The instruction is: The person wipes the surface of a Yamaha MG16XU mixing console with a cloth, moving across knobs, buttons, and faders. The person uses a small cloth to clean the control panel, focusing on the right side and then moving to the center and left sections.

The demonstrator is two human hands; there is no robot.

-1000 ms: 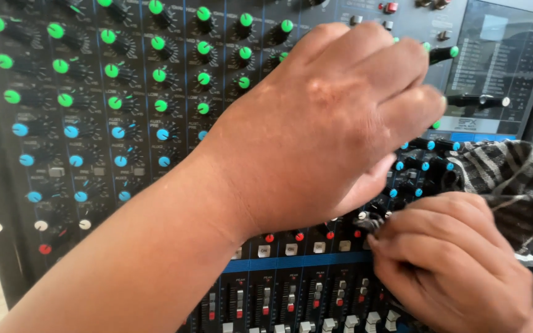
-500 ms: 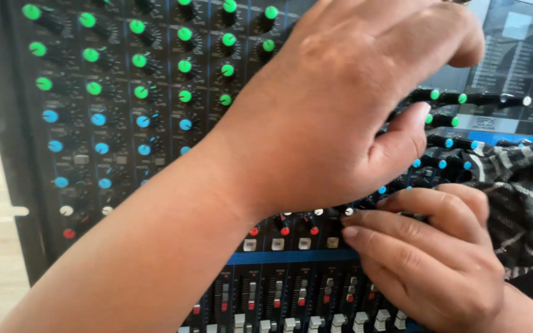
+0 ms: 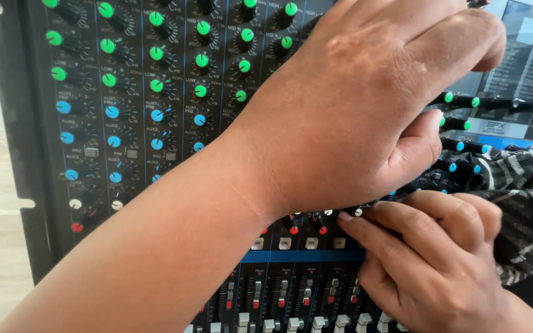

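Over the mixer [image 3: 155, 123], the left hand [image 3: 353, 105] has shifted toward 1 o'clock in the last second, fingers loosely curled on nothing visible. At 5 o'clock the right hand [image 3: 439, 259] pinches a checked cloth [image 3: 525, 209] against the red knobs [image 3: 306, 225]; the forearm blocks the middle channels.

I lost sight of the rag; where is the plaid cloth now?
In the head view the plaid cloth lies at the right edge over the mixing console, just right of the right hand, below the small screen.

audio workspace: mixing console [image 3: 155, 123], knob rows, faders [image 3: 291, 302].
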